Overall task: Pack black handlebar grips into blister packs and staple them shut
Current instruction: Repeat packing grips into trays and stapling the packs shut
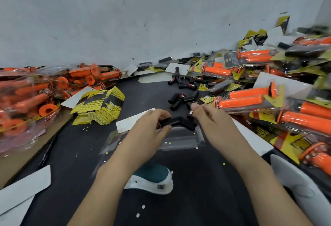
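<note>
Left hand (150,129) pinches the left end of the black grips (180,121), thumb above and fingers below. There are two grips, meeting end to end in a shallow V just over the far edge of the clear blister pack (180,140). The pack lies open-side up on the dark desk (197,181), long axis left-right, directly under and slightly nearer than the grips.

Right hand (211,120) sits at the right end of the V, fingers loosely curled and thumb raised. It cannot be told whether it grips that end or only hovers beside it. Both forearms come in from the bottom edge and converge over the pack; wrists are roughly level, palms turned inward.

Key relation: the grips' long axes run nearly parallel to the pack's cavity, only kinked at the middle. The next move is likely to straighten them and lower them a short way toward the person. The left hand has the clear hold, so it probably leads.

A white card (129,122) lies partly under the pack's left end. Loose grips (180,89) lie further back and yellow cards (100,105) are stacked far left. Finished orange packs (245,98) are heaped on the right. No staple step has begun on this pack.
</note>
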